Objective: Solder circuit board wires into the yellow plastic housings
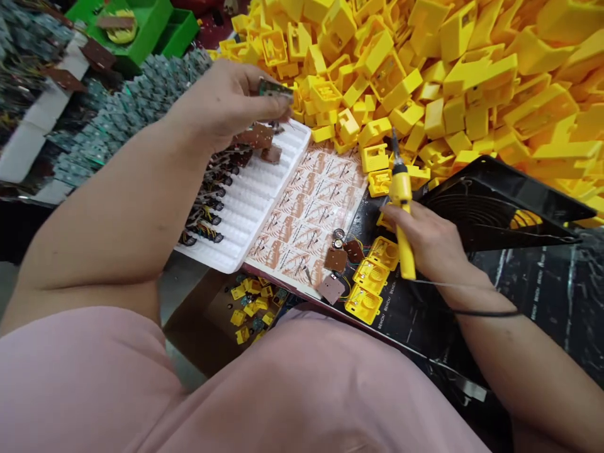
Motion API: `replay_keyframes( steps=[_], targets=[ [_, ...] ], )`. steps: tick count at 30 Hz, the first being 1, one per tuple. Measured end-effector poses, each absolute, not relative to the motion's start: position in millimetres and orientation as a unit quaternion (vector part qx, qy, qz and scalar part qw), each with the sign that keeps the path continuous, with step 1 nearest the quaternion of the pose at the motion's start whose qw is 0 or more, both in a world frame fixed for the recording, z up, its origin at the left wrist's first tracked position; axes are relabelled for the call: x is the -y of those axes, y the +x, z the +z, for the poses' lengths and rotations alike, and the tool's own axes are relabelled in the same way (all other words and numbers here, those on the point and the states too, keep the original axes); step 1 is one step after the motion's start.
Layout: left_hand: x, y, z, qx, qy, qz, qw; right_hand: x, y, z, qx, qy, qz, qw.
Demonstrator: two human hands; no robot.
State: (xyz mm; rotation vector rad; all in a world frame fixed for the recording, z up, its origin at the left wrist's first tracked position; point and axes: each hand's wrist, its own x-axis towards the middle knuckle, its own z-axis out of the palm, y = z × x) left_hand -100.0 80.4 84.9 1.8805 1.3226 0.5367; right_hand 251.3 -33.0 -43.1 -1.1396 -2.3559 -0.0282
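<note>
My left hand [231, 100] is raised over the white ribbed tray [255, 189] and pinches a small green circuit board [274, 88] between thumb and fingers. My right hand [425, 242] grips a yellow-handled soldering iron [402, 207], tip pointing up and away, above the dark work surface. Just left of that hand lie three yellow plastic housings [372, 277] wired to small brown boards [336, 259]. A sheet of brown printed circuit panels [306, 214] lies between the tray and the housings.
A huge heap of yellow plastic housings [448, 69] fills the back and right. A black fan [486, 211] lies right of my hand. Green circuit boards [127, 119] pile up at left, green bins [141, 25] behind. A cardboard box of small parts [250, 308] sits below the tray.
</note>
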Motion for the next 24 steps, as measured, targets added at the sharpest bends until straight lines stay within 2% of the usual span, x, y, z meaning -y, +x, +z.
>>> replay_keyframes(
  steps=[3, 8, 11, 14, 21, 24],
  targets=[
    [-70, -72, 67, -0.496, 0.701, 0.241, 0.453, 31, 245, -44, 0.873, -0.422, -0.012, 0.243],
    [-35, -10, 28, -0.424, 0.666, 0.091, 0.607, 66, 242, -16, 0.837, -0.417, 0.039, 0.352],
    [-9, 18, 23, -0.37, 0.63, 0.04, 0.681, 88, 242, 2, 0.832, -0.408, 0.089, 0.366],
    [5, 32, 25, -0.352, 0.571, 0.011, 0.742, 100, 244, 5, 0.82, -0.402, 0.061, 0.402],
    [16, 34, 19, -0.328, 0.464, -0.004, 0.823, 113, 245, -9, 0.794, -0.391, 0.054, 0.462],
    [18, 26, 13, -0.338, 0.465, 0.022, 0.818, 119, 248, -5, 0.77, -0.418, 0.045, 0.479]
  ],
)
